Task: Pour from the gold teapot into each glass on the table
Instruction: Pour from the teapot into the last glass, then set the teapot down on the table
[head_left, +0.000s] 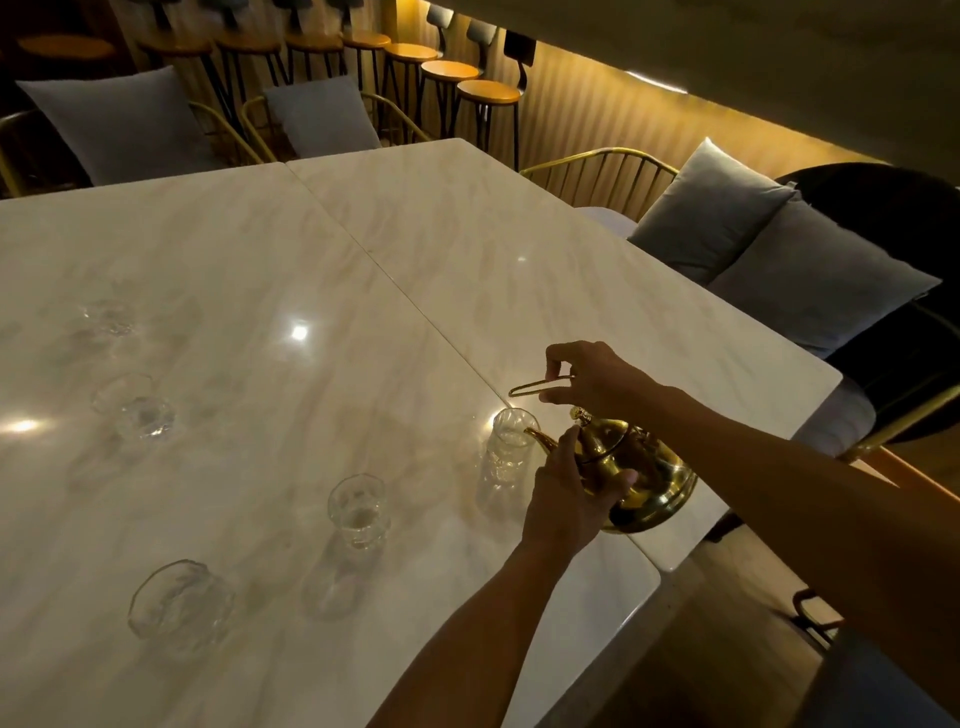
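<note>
My right hand (587, 379) pinches the handle (540, 387), my left hand (566, 493) cups the tilted teapot (644, 478), spout over a glass (506, 452).

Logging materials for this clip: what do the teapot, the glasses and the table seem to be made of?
Teapot: polished gold-coloured metal, probably brass or plated steel; it mirrors the room lights.
Glasses, such as the one under the spout: clear, seemingly ribbed glass; the table shows through them.
Table: glossy pale marble or marble-look slab; faint veining and sharp lamp reflections. Real stone or laminate cannot be told.
</note>
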